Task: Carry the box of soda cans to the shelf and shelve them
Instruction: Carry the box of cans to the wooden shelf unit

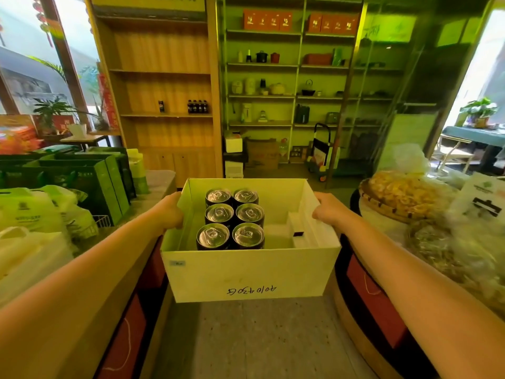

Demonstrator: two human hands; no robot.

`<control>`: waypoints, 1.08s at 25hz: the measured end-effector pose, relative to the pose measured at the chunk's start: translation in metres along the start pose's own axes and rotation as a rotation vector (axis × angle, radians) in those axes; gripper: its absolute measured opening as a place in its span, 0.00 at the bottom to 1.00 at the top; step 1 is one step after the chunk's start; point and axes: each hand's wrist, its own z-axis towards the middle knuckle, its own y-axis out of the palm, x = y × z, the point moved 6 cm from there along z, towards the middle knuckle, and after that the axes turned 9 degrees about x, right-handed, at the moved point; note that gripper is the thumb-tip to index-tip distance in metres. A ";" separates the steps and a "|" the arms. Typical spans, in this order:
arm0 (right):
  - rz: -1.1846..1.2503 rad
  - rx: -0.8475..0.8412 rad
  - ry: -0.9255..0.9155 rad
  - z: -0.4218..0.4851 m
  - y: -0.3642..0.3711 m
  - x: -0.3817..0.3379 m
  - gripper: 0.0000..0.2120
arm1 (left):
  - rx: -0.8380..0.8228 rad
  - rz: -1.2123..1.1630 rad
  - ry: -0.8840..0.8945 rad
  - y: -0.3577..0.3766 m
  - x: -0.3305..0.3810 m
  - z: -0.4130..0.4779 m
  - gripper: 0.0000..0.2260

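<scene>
My left hand (170,212) and right hand (328,209) clamp the box (246,274) sides; six cans (232,218) sit inside toward nine o'clock.

White box (250,272), dark silver-topped cans (231,218)

Illumination is moderate, with a strong yellow-green cast across the whole frame; daylight enters through the window (19,50) left of the wooden shelf (164,86) and through an overexposed opening far right of it; the metal shelving (295,77) right of the wooden shelf is dimmer and soft in detail; can tops (232,217) in front of the shelf show bright specular glare; wide-angle distortion bends verticals and stretches both forearms at the lower corners; the floor (251,337) is evenly lit.
</scene>
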 end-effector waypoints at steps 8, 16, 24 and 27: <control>0.035 -0.042 -0.041 0.186 0.028 0.004 0.23 | 0.085 -0.055 -0.045 0.054 0.020 0.162 0.31; 0.022 -0.078 -0.096 0.389 0.070 -0.024 0.20 | 0.112 -0.018 -0.076 0.077 0.037 0.359 0.30; 0.016 -0.060 -0.084 0.616 0.157 -0.069 0.21 | 0.084 -0.014 -0.051 0.083 0.031 0.606 0.31; 0.032 -0.024 -0.083 0.698 0.184 -0.092 0.22 | 0.083 0.000 -0.044 0.077 0.036 0.702 0.31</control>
